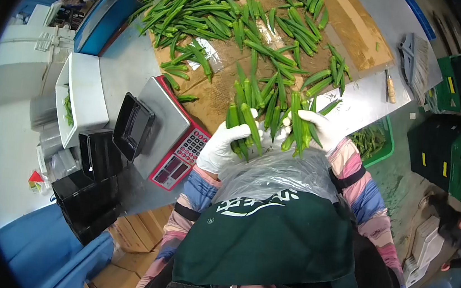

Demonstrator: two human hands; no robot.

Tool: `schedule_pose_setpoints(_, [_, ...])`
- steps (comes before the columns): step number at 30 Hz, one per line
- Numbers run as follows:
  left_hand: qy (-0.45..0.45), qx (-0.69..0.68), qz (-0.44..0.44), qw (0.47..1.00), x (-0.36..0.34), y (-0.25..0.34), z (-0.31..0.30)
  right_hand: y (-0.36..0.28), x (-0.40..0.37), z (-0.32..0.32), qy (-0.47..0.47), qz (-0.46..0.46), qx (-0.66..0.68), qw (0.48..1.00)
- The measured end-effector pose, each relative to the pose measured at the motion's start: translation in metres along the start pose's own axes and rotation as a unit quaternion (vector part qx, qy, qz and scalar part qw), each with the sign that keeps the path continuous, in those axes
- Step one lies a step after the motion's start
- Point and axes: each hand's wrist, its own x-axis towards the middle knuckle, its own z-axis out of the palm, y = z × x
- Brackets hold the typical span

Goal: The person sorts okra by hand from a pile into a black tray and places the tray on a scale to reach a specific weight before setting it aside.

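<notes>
My left hand (222,146), in a white glove, is closed around several green okra pods (245,124) that point away from me. My right hand (322,129), also gloved in white, has its fingers and thumb closed on another bunch of okra (297,129). Both hands are close together at the near edge of a cardboard sheet (219,89), in front of my plastic-covered apron. Loose okra pods (199,14) lie heaped across the far part of the cardboard, and a few more lie between and just beyond my hands. Some of my fingers are hidden behind the pods.
Left of my hands, a red-and-silver scale (172,132) carries a black tray (133,126). A white bin (81,94) and stacked black trays (87,199) stand farther left. At right are a knife (390,86), a brush (415,59) and a green basket (386,141). Other people are partly visible.
</notes>
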Motion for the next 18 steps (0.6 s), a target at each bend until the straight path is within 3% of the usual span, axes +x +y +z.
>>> schedule_pose_setpoints(4, [-0.079, -0.043, -0.013, 0.996, 0.000, -0.007, 0.014, 0.008, -0.001, 0.036, 0.043, -0.015, -0.083, 0.996])
schedule_pose_setpoints(8, [-0.106, -0.057, -0.018, 0.993, 0.001, -0.011, 0.012, 0.017, 0.006, 0.036, 0.124, -0.074, -0.302, 0.942])
schedule_pose_setpoints(11, [-0.131, -0.045, 0.005, 0.990, 0.008, -0.024, 0.009, 0.032, 0.011, 0.062, 0.136, -0.101, -0.249, 0.954])
schedule_pose_setpoints(12, [-0.125, -0.010, 0.028, 0.992, 0.013, -0.032, 0.007, 0.035, 0.015, 0.063, 0.095, -0.082, -0.222, 0.967])
schedule_pose_setpoints(13, [-0.119, 0.026, 0.051, 0.991, 0.016, -0.037, 0.006, 0.039, 0.014, 0.066, 0.136, -0.079, -0.249, 0.956])
schedule_pose_setpoints(15, [-0.105, -0.018, 0.008, 0.994, 0.015, -0.041, 0.006, 0.045, 0.010, 0.083, 0.218, -0.072, -0.301, 0.926])
schedule_pose_setpoints(17, [-0.091, -0.061, -0.033, 0.993, 0.012, -0.041, 0.008, 0.039, 0.001, 0.087, 0.155, -0.077, -0.339, 0.925])
schedule_pose_setpoints(18, [-0.112, -0.080, -0.006, 0.990, 0.016, -0.043, 0.002, 0.037, -0.005, 0.068, 0.110, -0.092, -0.371, 0.918])
